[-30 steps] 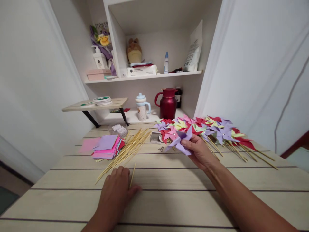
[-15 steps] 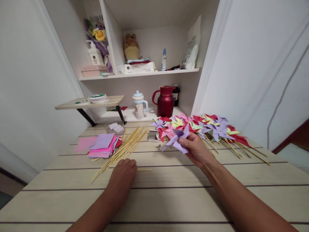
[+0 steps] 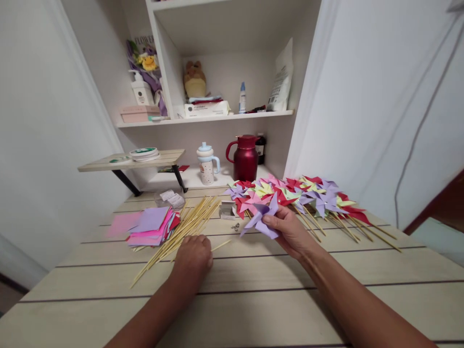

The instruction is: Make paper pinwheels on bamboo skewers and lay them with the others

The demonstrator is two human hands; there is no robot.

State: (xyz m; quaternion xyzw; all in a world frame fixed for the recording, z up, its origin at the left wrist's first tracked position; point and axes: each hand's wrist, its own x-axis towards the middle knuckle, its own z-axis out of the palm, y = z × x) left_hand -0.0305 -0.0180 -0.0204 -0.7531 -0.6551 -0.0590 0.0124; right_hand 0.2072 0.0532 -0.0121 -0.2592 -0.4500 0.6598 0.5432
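My right hand [image 3: 286, 227] pinches a purple paper pinwheel [image 3: 261, 220] between thumb and fingers, above the table. Its blades are folded in to the middle, and no stick shows on it. My left hand [image 3: 194, 253] is closed around a thin wooden stick [image 3: 221, 245], whose tip points out to the right. Just beyond that hand lies a loose bundle of similar wooden sticks [image 3: 195, 217]. Small metal pins [image 3: 235, 226] lie by a small open box [image 3: 228, 210], left of the pinwheel.
Square coloured papers [image 3: 150, 220] are stacked at left, near a clear container [image 3: 170, 199]. Finished pinwheels on sticks [image 3: 322, 198] cover the back right. Behind stand a cup [image 3: 207, 166], a red jug [image 3: 245, 159] and a small raised stand [image 3: 166, 157] bearing tape rolls [image 3: 145, 154].
The stick in my left hand has tilted, its tip now angled upward. The purple pinwheel has turned slightly in my right hand. The whole view has shifted a little.
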